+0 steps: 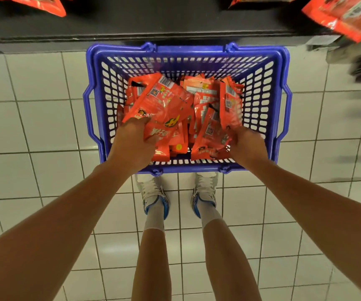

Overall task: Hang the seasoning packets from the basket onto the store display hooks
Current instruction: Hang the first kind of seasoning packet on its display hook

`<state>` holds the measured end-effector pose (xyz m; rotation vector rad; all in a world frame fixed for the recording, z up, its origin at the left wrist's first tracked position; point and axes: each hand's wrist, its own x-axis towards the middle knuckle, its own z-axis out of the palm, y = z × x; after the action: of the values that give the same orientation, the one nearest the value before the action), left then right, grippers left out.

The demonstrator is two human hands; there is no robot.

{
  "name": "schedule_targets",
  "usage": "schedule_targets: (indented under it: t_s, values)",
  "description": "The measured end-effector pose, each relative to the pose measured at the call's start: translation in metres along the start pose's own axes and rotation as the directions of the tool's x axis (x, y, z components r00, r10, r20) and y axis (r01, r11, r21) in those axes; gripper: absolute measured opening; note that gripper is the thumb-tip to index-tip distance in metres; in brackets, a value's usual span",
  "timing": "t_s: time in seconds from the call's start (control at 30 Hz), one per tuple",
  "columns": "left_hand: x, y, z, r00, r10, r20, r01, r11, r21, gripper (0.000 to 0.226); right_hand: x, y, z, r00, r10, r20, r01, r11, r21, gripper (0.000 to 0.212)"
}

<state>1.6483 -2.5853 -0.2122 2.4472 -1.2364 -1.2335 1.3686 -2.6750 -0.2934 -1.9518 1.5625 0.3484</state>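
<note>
Nearest the camera, at 6 o'clock, the person's two bare legs stand on a white tiled floor (34, 127), feet in white and blue sneakers (153, 196) with white socks. Both bare forearms reach forward from 7 and 5 o'clock into a blue plastic basket (97, 88) that sits on the floor directly ahead of the toes.

The left hand (131, 142) is at the basket's near left, its fingers curled round the lower edge of a bundle of red seasoning packets (164, 101), which tilts up toward 12 o'clock with barcodes showing. The right hand (248, 144) is at the near right, closed on a second bunch of red packets (229, 101) standing roughly upright against the right wall. More packets lie loose in the basket between and beneath the two bundles. The basket's handles are folded down along its left and right rims.

Beyond the basket, at 12 o'clock, runs the dark base of the store display (142, 25). Above it, at 11 and 1 o'clock, hanging red packets (344, 18) enter the view, blurred; their hooks cannot be made out.
</note>
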Motion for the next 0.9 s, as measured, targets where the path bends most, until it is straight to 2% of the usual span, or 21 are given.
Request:
schedule_targets:
  t_s: [0.1, 0.2, 0.27, 0.33, 0.4, 0.47, 0.57, 0.63, 0.73, 0.8, 0.9]
  values:
    - [0.000, 0.013, -0.009, 0.999, -0.037, -0.041, 0.032, 0.994, -0.103, 0.041, -0.001, -0.016, -0.049, 0.966, -0.257, -0.019, 0.255, 0.965, -0.062, 0.036]
    - [-0.003, 0.029, -0.024, 0.998, 0.018, -0.067, -0.028, 0.988, -0.154, 0.041, -0.009, -0.038, -0.103, 0.859, -0.499, 0.114, 0.511, 0.851, -0.124, 0.024]
    - [-0.006, 0.040, -0.039, 0.997, 0.038, -0.069, -0.052, 0.973, -0.224, 0.044, -0.019, -0.058, -0.137, 0.793, -0.551, 0.260, 0.599, 0.783, -0.166, 0.024]
    - [-0.013, 0.049, -0.057, 0.998, 0.058, -0.026, -0.063, 0.948, -0.312, 0.043, -0.030, -0.080, -0.169, 0.734, -0.607, 0.305, 0.667, 0.729, -0.154, 0.025]
    - [-0.023, 0.061, -0.075, 0.993, 0.074, 0.096, -0.029, 0.915, -0.402, 0.030, -0.042, -0.106, -0.199, 0.706, -0.668, 0.235, 0.701, 0.705, -0.105, 0.023]
    - [-0.041, 0.075, -0.095, 0.975, 0.087, 0.204, 0.030, 0.859, -0.511, 0.014, -0.050, -0.131, -0.226, 0.737, -0.665, 0.120, 0.673, 0.738, -0.041, 0.020]
    - [-0.075, 0.097, -0.126, 0.954, 0.118, 0.277, 0.102, 0.739, -0.666, 0.042, -0.057, -0.165, -0.262, 0.835, -0.551, -0.004, 0.550, 0.834, 0.047, 0.016]
    - [-0.099, 0.111, -0.146, 0.953, 0.149, 0.265, 0.087, 0.703, -0.706, 0.042, -0.067, -0.189, -0.286, 0.856, -0.505, -0.110, 0.516, 0.846, 0.136, 0.012]
    - [-0.130, 0.130, -0.176, 0.976, 0.109, 0.191, 0.075, 0.652, -0.754, 0.038, -0.093, -0.222, -0.320, 0.834, -0.507, -0.216, 0.542, 0.827, 0.151, 0.011]
    - [-0.151, 0.142, -0.204, 0.991, 0.064, 0.121, 0.053, 0.633, -0.772, 0.034, -0.118, -0.240, -0.350, 0.815, -0.491, -0.308, 0.552, 0.820, 0.153, 0.022]
    - [-0.185, 0.159, -0.259, 0.998, 0.048, 0.033, -0.003, 0.601, -0.799, 0.027, -0.152, -0.260, -0.402, 0.734, -0.480, -0.480, 0.552, 0.834, 0.011, 0.053]
